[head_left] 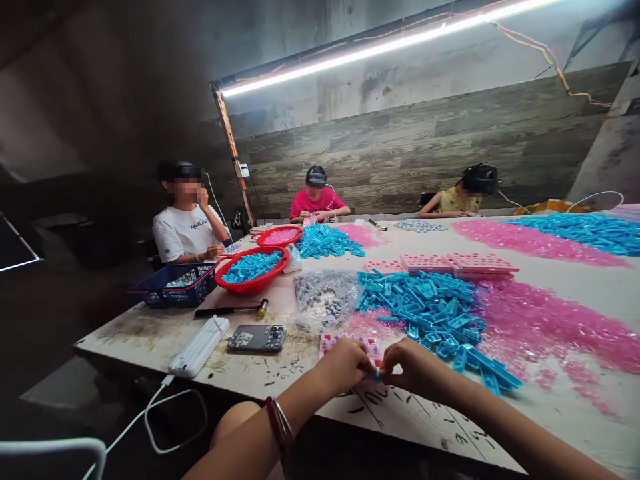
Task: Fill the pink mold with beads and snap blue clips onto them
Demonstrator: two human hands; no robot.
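Note:
My left hand [349, 363] and my right hand [406, 360] meet near the table's front edge, fingers pinched together. Between their fingertips a small blue plastic piece [376, 375] shows in part; its shape is mostly hidden. Just behind the hands lies a pink tray [327, 343] with small pieces set in it, partly covered by my left hand. A heap of blue plastic pieces [420, 303] spreads behind my right hand, with clear pink pieces [555, 327] to its right. A clear plastic bag [327, 300] of small grey parts sits beyond the tray.
A phone [257, 338], a white power bank [200, 347] with a cable, and a screwdriver [233, 310] lie to the left. Behind them stand a red basket [250, 287] of blue pieces and a dark blue basket [175, 293]. Pink trays [483, 263] are stacked farther back. Several people sit around.

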